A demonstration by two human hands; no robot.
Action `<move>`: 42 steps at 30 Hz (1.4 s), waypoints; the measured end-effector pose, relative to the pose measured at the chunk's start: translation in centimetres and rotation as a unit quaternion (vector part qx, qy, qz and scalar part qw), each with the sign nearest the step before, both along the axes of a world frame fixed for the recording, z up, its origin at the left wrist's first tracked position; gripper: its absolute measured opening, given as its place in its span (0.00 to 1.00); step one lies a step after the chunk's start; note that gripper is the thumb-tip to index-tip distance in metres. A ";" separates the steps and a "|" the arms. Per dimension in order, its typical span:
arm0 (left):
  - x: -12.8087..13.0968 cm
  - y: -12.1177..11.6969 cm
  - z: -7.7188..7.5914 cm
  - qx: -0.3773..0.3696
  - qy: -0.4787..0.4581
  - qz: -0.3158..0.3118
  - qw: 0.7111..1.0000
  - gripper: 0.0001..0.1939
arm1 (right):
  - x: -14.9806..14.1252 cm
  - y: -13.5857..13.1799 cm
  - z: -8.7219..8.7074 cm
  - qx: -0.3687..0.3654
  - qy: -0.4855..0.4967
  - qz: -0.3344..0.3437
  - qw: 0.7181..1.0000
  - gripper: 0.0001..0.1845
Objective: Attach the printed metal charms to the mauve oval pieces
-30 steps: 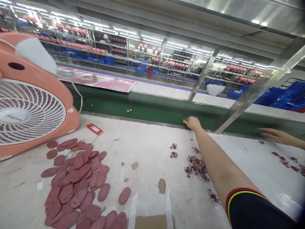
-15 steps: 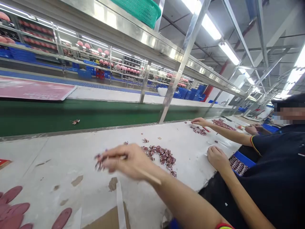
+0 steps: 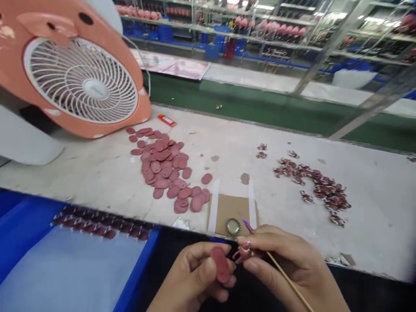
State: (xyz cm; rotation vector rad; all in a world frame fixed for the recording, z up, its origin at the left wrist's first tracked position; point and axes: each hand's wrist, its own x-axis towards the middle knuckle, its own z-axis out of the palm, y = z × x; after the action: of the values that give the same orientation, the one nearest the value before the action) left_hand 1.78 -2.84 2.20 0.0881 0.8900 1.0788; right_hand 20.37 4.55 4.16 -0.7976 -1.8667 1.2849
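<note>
Between the thumb and fingers of my left hand (image 3: 191, 277) is a flat, dark red oval piece (image 3: 221, 265), held tilted. My right hand (image 3: 292, 262) pinches a small dark red piece with thin, light-edged prongs (image 3: 242, 252), close beside the oval. A thin wooden stick (image 3: 289, 279) with a purple tip also lies in the right hand. Just beyond the fingers, an upturned bottle cap (image 3: 233, 226) rests on taped brown cardboard (image 3: 227, 206). A heap of similar ovals (image 3: 165, 164) lies to the left. Small pronged pieces (image 3: 328, 190) are clustered to the right.
An orange and white fan (image 3: 136, 93) stands at the table's left. Below it, a blue tray (image 3: 143, 251) holds rows of dark red pieces. A red packet (image 3: 167, 120) lies near the ovals. A green belt (image 3: 253, 97) and slanted metal posts (image 3: 364, 115) run behind the table.
The view has swung left and down. My right hand has come back from over the table with the pronged piece. My left hand, out of sight before, now appears with an oval.
</note>
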 end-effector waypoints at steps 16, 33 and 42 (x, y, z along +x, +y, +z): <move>0.1 -0.3 -1.4 0.048 -0.027 -0.016 0.998 0.15 | -0.2 -0.2 1.0 0.068 -0.130 0.071 0.987 0.13; -0.2 -0.6 -2.2 0.028 -0.045 0.007 0.999 0.13 | -1.3 0.3 1.3 0.109 -0.143 0.094 0.979 0.06; -0.3 -0.7 -2.6 0.023 -0.053 0.020 0.998 0.14 | -2.2 0.5 1.5 0.134 -0.171 0.110 0.970 0.04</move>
State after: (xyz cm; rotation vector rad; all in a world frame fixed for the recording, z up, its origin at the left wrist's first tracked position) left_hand 1.46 -3.54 -0.43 0.0522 0.7747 1.1309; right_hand 18.18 5.01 5.66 -0.7130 -2.4024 1.0368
